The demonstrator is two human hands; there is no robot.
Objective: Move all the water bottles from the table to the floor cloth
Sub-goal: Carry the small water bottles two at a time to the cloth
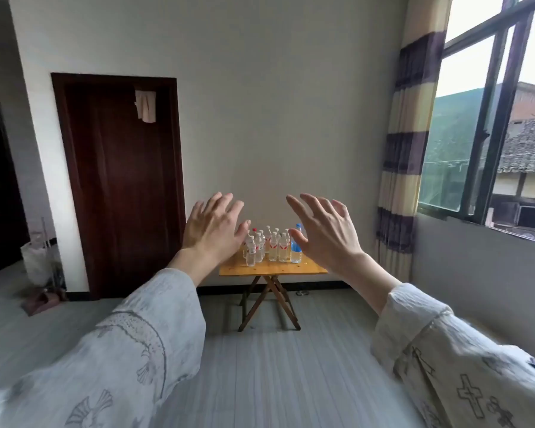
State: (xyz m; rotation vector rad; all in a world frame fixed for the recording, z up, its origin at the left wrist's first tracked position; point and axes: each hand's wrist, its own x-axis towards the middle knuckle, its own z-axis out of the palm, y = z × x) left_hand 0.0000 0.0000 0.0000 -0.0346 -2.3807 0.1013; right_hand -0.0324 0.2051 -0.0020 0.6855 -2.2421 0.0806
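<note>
At frame centre, a small folding surface (272,269) carries clustered water bottles (269,249). They look full, so weighty, with smooth, squeezable plastic; grip mid-body. Left hand (212,233) and right hand (325,231) hover spread, empty.

Bottle labels (252,250) seemingly illegible.

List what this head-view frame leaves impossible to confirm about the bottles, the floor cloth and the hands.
- Floor cloth: not visible anywhere in the head view.
- Water bottles on the table: too small and overlapping for an exact count; the left hand covers the left ones, and the right hand overlaps the blue-capped bottle.
- Labels: too small to read.
</note>
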